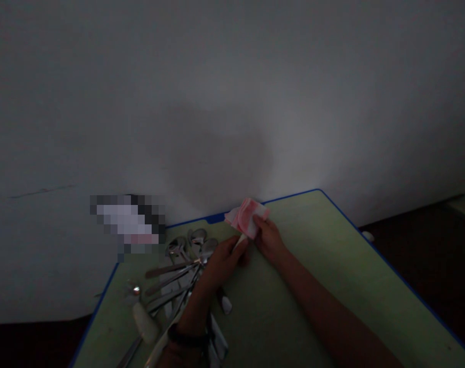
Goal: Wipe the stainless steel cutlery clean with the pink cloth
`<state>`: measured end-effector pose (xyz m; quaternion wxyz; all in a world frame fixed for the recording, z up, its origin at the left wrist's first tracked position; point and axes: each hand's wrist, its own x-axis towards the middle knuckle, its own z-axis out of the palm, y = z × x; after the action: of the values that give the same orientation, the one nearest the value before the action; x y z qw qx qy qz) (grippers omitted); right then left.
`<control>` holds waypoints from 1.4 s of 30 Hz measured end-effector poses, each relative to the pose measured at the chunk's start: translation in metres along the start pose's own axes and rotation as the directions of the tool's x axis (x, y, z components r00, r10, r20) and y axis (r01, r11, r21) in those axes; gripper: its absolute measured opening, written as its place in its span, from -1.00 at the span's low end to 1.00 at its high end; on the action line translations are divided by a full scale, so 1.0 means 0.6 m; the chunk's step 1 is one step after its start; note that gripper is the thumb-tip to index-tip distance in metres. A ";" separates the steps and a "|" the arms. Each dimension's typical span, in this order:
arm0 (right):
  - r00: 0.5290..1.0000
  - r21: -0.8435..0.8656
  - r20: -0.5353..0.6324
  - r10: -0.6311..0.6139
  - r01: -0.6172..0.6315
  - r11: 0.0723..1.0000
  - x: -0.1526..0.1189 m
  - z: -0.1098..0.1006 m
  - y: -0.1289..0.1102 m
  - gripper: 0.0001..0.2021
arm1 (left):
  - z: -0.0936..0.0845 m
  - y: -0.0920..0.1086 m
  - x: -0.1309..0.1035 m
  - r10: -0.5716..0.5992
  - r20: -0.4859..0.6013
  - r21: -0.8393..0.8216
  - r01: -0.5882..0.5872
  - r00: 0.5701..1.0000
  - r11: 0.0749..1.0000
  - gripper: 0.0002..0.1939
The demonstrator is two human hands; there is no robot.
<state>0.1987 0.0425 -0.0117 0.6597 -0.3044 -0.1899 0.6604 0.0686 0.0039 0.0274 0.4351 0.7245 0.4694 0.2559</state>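
Nearest the lens, the left wrist with its dark band crosses a heap of cutlery. Up at the far edge of the table, the cloth, pink and white, is bunched in the right hand, fingers closed around its lower corner. The left hand pinches something pale and slim right under the cloth, seemingly to wipe it. Spoons fan out just left, within easy reach. Behind, a bare wall.
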 end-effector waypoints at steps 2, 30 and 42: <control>1.000 -0.004 0.013 0.006 -0.006 1.000 -0.003 0.000 -0.001 -0.77 | 0.000 -0.003 0.000 -0.003 0.001 0.012 0.003 1.000 1.000 -0.60; 0.997 0.123 -0.072 0.013 -0.004 0.992 -0.006 0.012 -0.009 -0.69 | -0.003 0.010 -0.003 0.004 -0.019 0.069 -0.002 1.000 0.998 -0.64; 1.000 0.039 -0.025 0.012 -0.011 0.999 0.000 -0.002 -0.004 -0.66 | 0.003 -0.006 -0.001 -0.007 0.002 0.054 0.007 1.000 0.999 -0.62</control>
<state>0.2011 0.0425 -0.0112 0.6642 -0.3007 -0.1669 0.6637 0.0683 0.0033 0.0231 0.4168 0.7346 0.4782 0.2407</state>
